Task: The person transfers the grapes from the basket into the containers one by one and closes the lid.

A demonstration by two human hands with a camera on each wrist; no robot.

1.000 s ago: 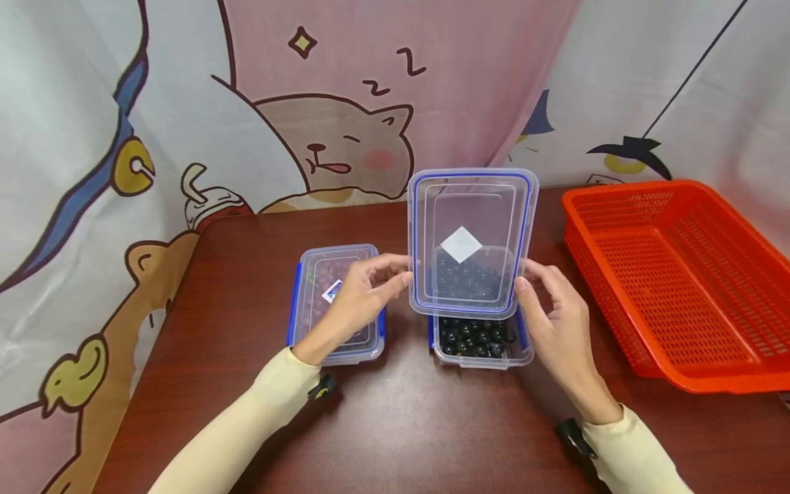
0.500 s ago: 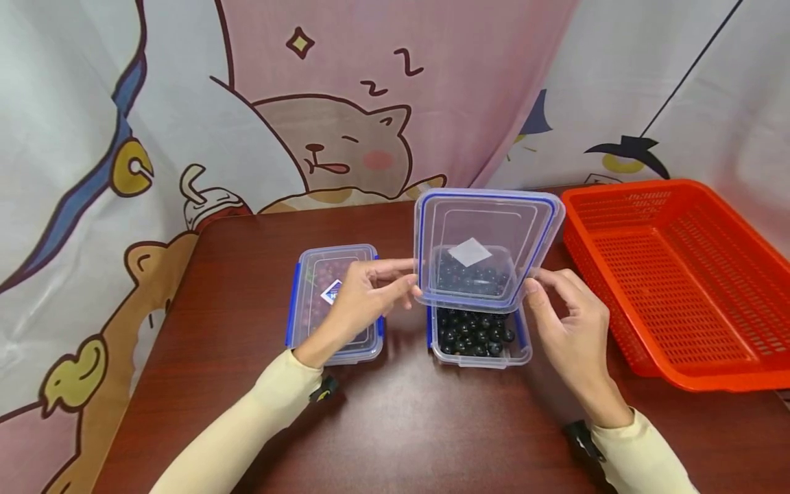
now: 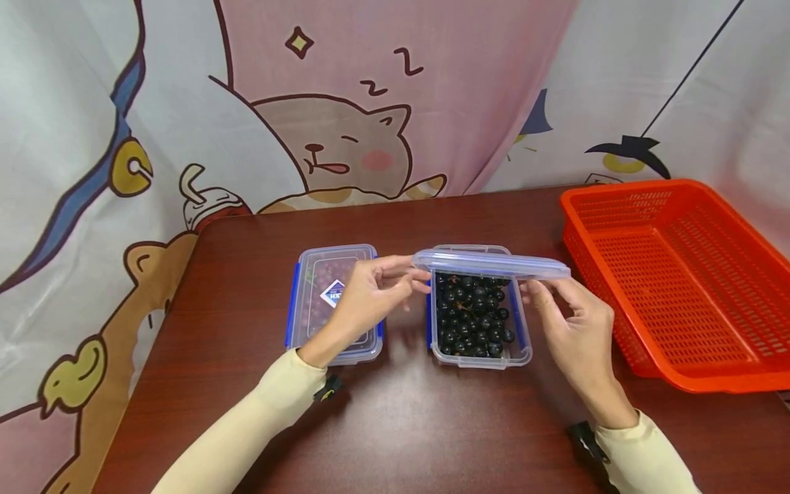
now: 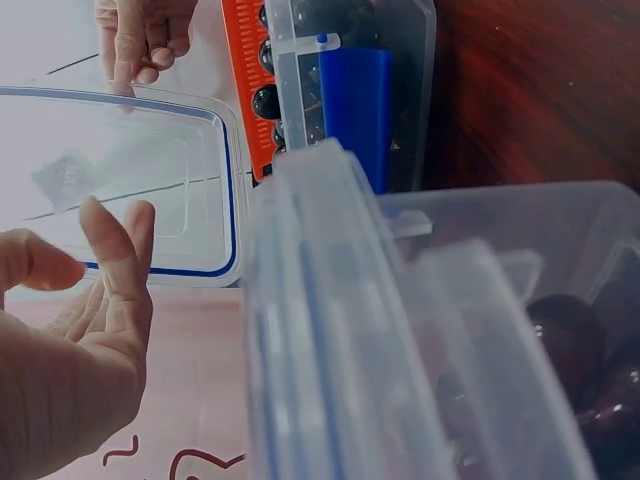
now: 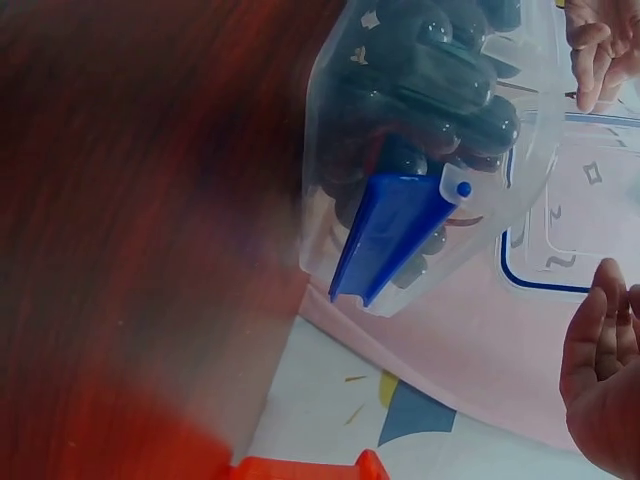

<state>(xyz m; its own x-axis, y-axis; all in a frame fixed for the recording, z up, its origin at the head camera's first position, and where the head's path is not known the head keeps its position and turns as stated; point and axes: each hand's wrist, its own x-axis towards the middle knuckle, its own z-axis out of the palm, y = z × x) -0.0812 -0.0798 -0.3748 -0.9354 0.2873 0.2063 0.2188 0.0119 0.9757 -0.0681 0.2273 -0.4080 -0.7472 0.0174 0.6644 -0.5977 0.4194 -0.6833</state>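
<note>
A clear lid (image 3: 490,263) with a blue seal is held between both hands, seen almost edge-on over the back part of an uncovered plastic container (image 3: 484,362). Dark round grapes (image 3: 472,315) fill much of that container. My left hand (image 3: 370,295) pinches the lid's left edge between thumb and fingers; the left wrist view shows the lid's corner (image 4: 228,265) beside the fingertips. At the lid's right edge, my right hand (image 3: 577,329) grips with thumb and forefinger. A blue side clip (image 5: 395,235) hangs unfastened in the right wrist view.
A second, lidded container (image 3: 321,264) with reddish fruit and a blue-white label stands to the left, partly behind the left hand. On the right is a red perforated basket (image 3: 673,295). The brown table (image 3: 395,439) ends at a patterned curtain (image 3: 358,151) behind.
The lid has tipped from nearly upright to nearly edge-on and come down, exposing more grapes. My right hand has shifted slightly right; the left has barely moved.
</note>
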